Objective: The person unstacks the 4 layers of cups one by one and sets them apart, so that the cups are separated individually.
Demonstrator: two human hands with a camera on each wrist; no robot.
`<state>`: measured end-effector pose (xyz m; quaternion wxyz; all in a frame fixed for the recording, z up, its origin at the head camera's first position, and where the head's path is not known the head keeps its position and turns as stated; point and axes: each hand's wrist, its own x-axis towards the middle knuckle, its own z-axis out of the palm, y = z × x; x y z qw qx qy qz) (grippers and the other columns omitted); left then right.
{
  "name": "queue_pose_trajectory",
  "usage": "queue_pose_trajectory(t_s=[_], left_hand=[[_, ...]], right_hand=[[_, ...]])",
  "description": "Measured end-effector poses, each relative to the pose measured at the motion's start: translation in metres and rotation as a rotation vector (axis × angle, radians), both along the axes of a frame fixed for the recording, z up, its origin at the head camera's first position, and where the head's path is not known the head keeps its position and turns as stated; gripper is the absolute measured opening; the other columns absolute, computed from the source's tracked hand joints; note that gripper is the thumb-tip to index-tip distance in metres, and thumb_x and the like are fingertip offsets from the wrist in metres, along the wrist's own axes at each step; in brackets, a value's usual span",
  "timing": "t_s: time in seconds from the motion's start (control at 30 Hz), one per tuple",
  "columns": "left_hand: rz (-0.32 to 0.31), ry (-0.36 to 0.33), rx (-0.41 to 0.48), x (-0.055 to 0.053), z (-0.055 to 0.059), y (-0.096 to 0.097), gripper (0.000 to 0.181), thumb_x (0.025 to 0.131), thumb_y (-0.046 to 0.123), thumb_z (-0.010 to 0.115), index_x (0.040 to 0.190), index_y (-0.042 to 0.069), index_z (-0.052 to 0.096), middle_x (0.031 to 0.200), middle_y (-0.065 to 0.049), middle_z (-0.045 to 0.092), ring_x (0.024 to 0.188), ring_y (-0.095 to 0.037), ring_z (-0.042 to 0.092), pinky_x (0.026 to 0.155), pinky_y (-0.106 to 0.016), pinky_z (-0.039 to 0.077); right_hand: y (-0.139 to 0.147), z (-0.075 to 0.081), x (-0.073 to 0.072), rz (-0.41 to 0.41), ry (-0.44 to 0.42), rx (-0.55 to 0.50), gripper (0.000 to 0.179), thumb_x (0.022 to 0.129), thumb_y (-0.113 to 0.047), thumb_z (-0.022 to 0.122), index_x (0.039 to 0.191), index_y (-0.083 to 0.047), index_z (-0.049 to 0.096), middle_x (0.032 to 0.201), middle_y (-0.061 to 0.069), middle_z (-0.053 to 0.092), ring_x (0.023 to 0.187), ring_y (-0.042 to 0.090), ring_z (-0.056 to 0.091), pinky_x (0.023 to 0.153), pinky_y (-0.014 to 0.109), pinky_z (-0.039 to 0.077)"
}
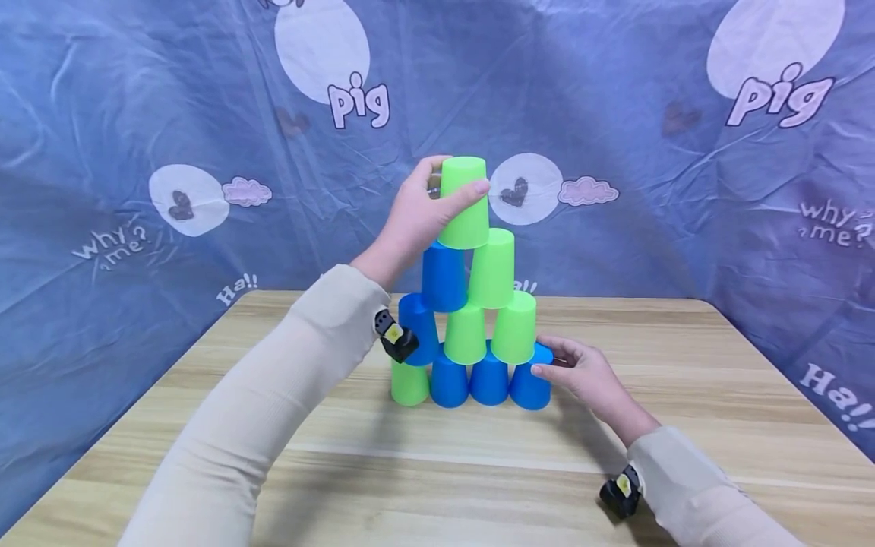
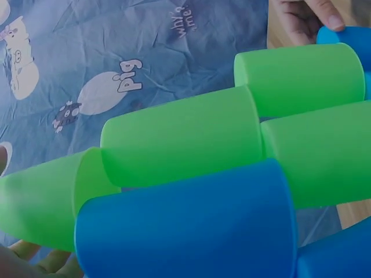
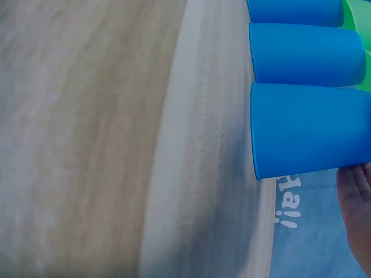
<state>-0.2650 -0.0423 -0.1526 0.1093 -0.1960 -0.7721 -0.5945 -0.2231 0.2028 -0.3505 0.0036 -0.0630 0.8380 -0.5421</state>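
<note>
Upside-down cups form a stepped pyramid. My left hand (image 1: 427, 205) grips the topmost green cup (image 1: 465, 220), thumb across its front and fingers behind. Its rim is at the tops of a blue cup (image 1: 443, 281) and a green cup (image 1: 494, 270); whether it rests fully on them I cannot tell. Below is a row with a blue cup (image 1: 418, 323) and two green ones (image 3: 364, 72). The bottom row has a green cup (image 1: 409, 385) at left, then blue ones. My right hand (image 1: 588, 376) holds the rightmost blue cup (image 3: 307, 130) near its top, thumb in front.
The pyramid stands on a wooden table (image 1: 369, 471). Behind hangs a blue printed cloth (image 1: 601, 99), also covering the sides. Black wrist cameras are strapped to both sleeves; the left one (image 1: 396, 338) is close in front of the pyramid's left edge in the head view.
</note>
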Motion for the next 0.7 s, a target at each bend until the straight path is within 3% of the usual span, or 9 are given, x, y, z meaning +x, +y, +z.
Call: queue_pose_trajectory(t_s=[0.2, 0.7], left_hand=[[0.051, 0.01, 0.009, -0.0004, -0.0024, 0.0048, 0.057, 0.082, 0.038, 0.068, 0.129, 0.015, 0.045, 0.117, -0.003, 0.054, 0.104, -0.015, 0.055, 0.082, -0.03, 0.051], [0.063, 0.035, 0.111, -0.0026, -0.0057, 0.0077, 0.046, 0.083, 0.031, 0.069, 0.121, 0.015, 0.05, 0.103, -0.005, 0.059, 0.093, -0.017, 0.057, 0.077, -0.032, 0.052]], right_hand=[[-0.0011, 0.0017, 0.0, -0.034, -0.002, 0.011, 0.063, 0.082, -0.03, 0.07, 0.134, -0.003, 0.047, 0.124, 0.019, 0.056, 0.111, 0.03, 0.055, 0.093, 0.04, 0.048], [-0.0008, -0.0017, -0.0003, -0.032, 0.002, -0.008, 0.062, 0.083, -0.03, 0.07, 0.134, -0.004, 0.047, 0.125, 0.018, 0.056, 0.111, 0.03, 0.054, 0.093, 0.039, 0.049]])
